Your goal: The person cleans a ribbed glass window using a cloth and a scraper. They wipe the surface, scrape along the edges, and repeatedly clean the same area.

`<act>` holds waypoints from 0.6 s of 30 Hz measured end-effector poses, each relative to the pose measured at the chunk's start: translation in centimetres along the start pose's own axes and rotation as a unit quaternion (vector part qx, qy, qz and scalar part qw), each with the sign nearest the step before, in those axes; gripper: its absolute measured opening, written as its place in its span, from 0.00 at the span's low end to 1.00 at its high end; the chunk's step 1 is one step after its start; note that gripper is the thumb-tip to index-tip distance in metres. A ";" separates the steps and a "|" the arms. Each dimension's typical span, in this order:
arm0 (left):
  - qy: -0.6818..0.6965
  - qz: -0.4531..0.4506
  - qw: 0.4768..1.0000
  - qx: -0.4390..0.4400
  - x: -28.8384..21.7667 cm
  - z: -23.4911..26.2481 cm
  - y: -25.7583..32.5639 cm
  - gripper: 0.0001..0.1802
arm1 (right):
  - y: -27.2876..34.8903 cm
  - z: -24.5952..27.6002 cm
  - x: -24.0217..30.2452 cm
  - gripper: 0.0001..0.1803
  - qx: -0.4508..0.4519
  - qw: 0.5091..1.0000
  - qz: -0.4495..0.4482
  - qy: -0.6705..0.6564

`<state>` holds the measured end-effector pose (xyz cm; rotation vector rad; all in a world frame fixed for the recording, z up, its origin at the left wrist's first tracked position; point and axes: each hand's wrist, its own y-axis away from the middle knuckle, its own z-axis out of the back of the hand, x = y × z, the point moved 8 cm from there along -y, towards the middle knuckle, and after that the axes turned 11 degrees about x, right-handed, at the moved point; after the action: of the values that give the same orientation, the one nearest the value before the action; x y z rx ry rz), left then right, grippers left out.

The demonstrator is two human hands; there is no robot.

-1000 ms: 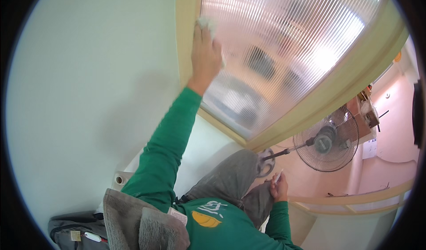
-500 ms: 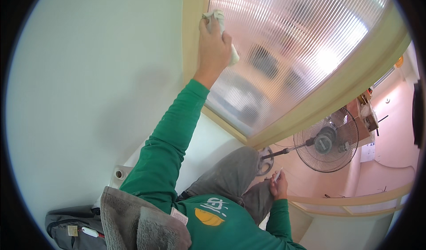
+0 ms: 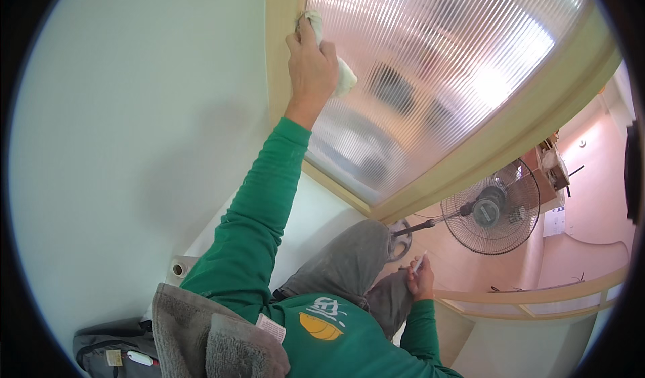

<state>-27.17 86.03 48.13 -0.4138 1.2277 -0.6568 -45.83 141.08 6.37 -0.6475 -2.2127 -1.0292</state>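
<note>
My left hand (image 3: 313, 72) is raised at the cream frame (image 3: 281, 76) on the left side of a ribbed, see-through panel (image 3: 430, 76). Its fingers are closed on a whitish cloth (image 3: 345, 79), which bunches out past the fingertips and beside the palm against the frame and the panel's edge. Low on the right, near my bent knee, my right hand (image 3: 421, 284) is closed round a thin white stick-like thing (image 3: 419, 262), whose kind I cannot make out.
A standing fan (image 3: 490, 207) is to the right, its base beside my leg. A pale wall (image 3: 134, 109) fills the left. A grey towel (image 3: 215, 331) hangs over my left shoulder. Behind it lie a white roll (image 3: 180, 269) and a dark grey bag (image 3: 111, 348).
My left hand has slid slightly up and left along the frame with the cloth. The view has shifted a little; my right hand stays nearly where it was.
</note>
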 end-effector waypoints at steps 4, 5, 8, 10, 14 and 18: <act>0.002 0.007 1.000 -0.001 2.5 -0.8 2.6 0.36 | -0.6 -0.7 -0.2 0.20 0.008 0.999 0.012 0.033; 0.014 0.024 1.000 0.012 3.2 -1.0 3.1 0.36 | -0.6 -0.9 -0.3 0.20 0.003 0.999 0.007 0.052; -0.005 -0.012 1.000 -0.009 2.2 -0.6 2.1 0.36 | 0.0 -2.1 -0.7 0.21 0.004 0.995 -0.017 0.103; 0.020 -0.005 1.000 0.006 0.2 -0.1 0.2 0.37 | 0.4 -2.3 -0.5 0.21 0.003 0.993 -0.019 0.116; 0.013 -0.027 1.000 0.004 0.8 -0.3 0.3 0.36 | 1.0 -2.2 -0.6 0.22 0.003 0.994 0.000 0.110; -0.005 0.017 1.000 0.010 6.0 -2.1 4.3 0.36 | 1.2 -3.0 -0.4 0.21 0.004 0.993 0.016 0.120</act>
<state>-26.97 85.39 40.45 -0.3774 1.2159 -0.6370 -43.77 139.30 8.26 -0.5256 -1.9906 -1.0245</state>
